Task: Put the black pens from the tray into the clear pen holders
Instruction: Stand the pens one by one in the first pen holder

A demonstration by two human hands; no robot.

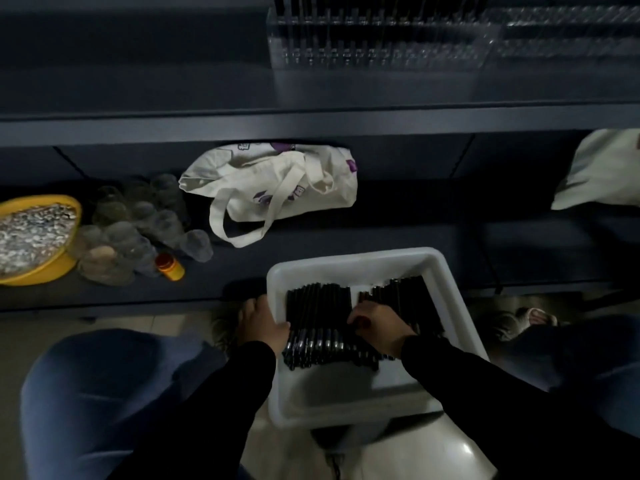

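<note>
A white plastic tray (349, 268) rests low in front of me, holding several black pens (318, 313) laid side by side in two bunches. My left hand (261, 323) grips the tray's left rim. My right hand (379, 327) is inside the tray, fingers curled down onto the pens; whether it has lifted any is hidden. Clear pen holders (377, 43) stand on the upper shelf at the top, the left one with dark pens upright in its slots, the right one (568, 29) looking mostly bare.
On the lower shelf sit a yellow bowl of pale bits (34, 237), several clear cups (138, 223), a small orange bottle (169, 266) and a cream tote bag (273, 188). Another pale bag (602, 171) lies at right. My knees flank the tray.
</note>
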